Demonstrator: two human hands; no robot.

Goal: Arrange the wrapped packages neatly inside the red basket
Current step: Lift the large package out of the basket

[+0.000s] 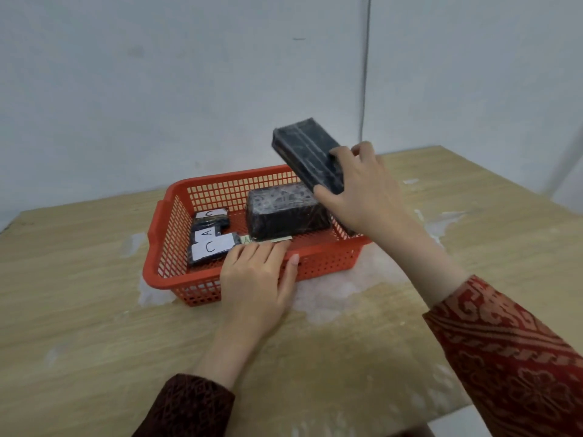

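The red basket [176,279] stands on the wooden table. Inside it, a large black wrapped package [284,212] lies at the right. Small black packages with white labels, one marked C [211,247] and one marked A [206,231], are stacked at the left. My right hand [362,190] grips a long flat black wrapped package [303,146], tilted in the air above the basket's back right corner. My left hand [258,279] lies over the basket's front rim, fingers curled over the edge and holding it.
The wooden table [94,326] has pale scuffed patches around the basket. A grey wall rises close behind. The table's right edge runs diagonally at the right, and its front edge shows at the lower right.
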